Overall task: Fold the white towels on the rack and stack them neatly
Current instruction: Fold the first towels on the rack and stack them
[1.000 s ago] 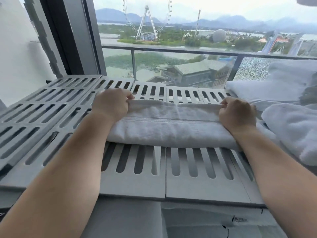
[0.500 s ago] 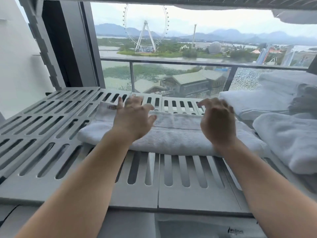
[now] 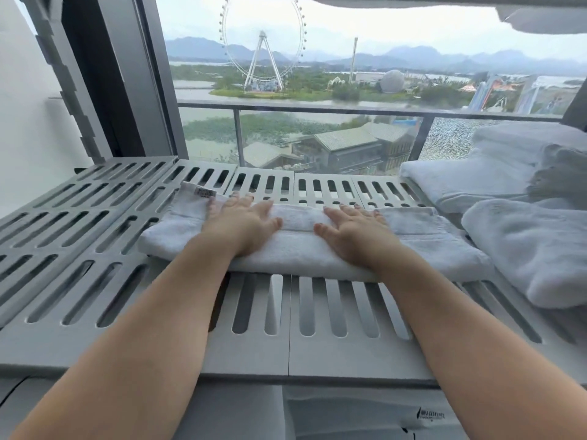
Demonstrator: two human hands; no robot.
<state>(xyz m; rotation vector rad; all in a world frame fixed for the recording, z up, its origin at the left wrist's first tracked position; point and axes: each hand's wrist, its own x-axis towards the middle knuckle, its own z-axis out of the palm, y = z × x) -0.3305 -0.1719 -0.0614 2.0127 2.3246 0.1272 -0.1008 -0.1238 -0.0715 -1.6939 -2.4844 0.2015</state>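
Towel [image 3: 301,257] lies partly hidden under flat-pressing left hand [image 3: 241,222] and right hand [image 3: 352,231]; tag [image 3: 205,192] text unreadable.

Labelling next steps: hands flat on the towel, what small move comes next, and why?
Probably slide both hands outward to smooth it: left hand and right hand lie flat near the middle of the folded towel, whose labelled corner juts out on the left.

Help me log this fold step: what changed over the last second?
The left hand and right hand let go of the far edge of the long folded white towel, lifted, then came down flat, pressing it. The towel stays on the grey slotted rack; the loose white towels at right are unmoved.
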